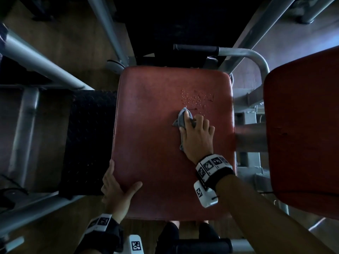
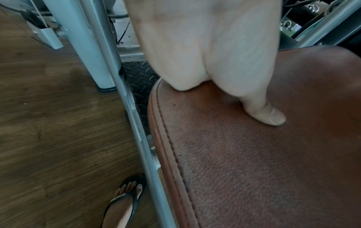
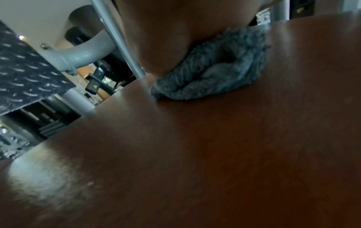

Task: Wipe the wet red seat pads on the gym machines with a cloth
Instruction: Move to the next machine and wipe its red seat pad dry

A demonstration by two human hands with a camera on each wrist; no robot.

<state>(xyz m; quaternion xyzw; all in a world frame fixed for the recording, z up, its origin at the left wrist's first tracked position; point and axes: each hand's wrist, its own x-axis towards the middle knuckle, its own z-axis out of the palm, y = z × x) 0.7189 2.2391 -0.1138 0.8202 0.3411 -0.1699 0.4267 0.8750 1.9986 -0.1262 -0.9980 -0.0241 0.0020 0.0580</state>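
A red seat pad [image 1: 156, 136] fills the middle of the head view, with a patch of water droplets [image 1: 194, 99] right of its centre. My right hand [image 1: 197, 133] grips a crumpled grey cloth [image 1: 181, 118] and presses it on the pad just below the droplets; the cloth [image 3: 215, 74] shows bunched under the palm in the right wrist view. My left hand [image 1: 117, 189] grips the pad's near left edge, thumb [image 2: 265, 114] on top and fingers down the side. The pad's stitched edge [image 2: 168, 138] shows in the left wrist view.
A second red pad [image 1: 302, 129] stands at the right. Grey machine tubes [image 1: 42, 57] and a black tread plate [image 1: 88, 140] lie to the left, a black-gripped handle [image 1: 196, 48] behind the seat. My foot in a black sandal [image 2: 125, 199] stands on the wooden floor [image 2: 58, 123].
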